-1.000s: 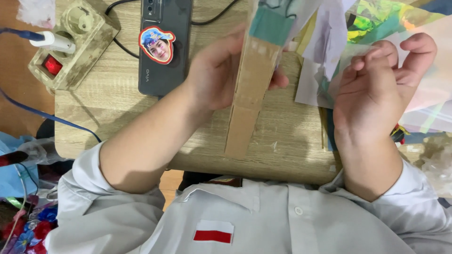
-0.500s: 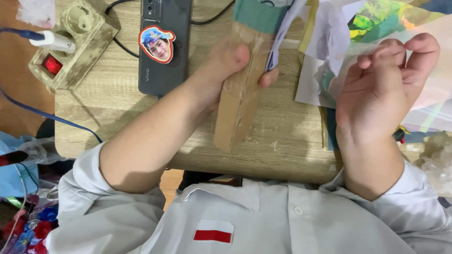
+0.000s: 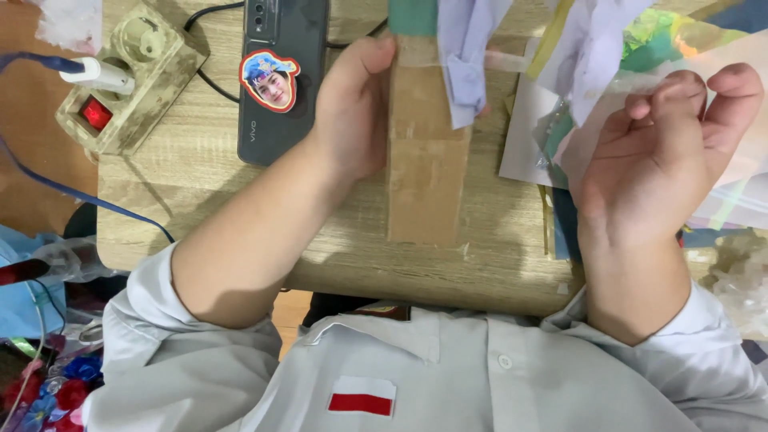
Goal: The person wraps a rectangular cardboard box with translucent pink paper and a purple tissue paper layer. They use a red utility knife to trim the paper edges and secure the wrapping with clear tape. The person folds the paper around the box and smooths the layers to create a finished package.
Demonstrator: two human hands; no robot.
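My left hand (image 3: 352, 112) grips the left edge of a brown cardboard piece (image 3: 426, 172) that stands over the wooden table (image 3: 200, 200), its broad face turned toward me. A pale lilac paper strip (image 3: 464, 56) hangs down over the cardboard's top, beside a green patch (image 3: 412, 16). My right hand (image 3: 656, 152) is raised to the right with fingers curled, pinching a strip of clear tape (image 3: 520, 62) that runs left to the cardboard.
A dark phone (image 3: 280, 88) with a round face sticker lies left of my left hand. A beige power strip (image 3: 132, 76) with a red switch and a white plug sits at the table's far left corner. Coloured papers and clear film (image 3: 640, 48) pile up at right.
The cardboard has turned from edge-on and slanted to upright with its broad face toward me. The lilac paper now hangs over its top. My right hand stayed nearly in place.
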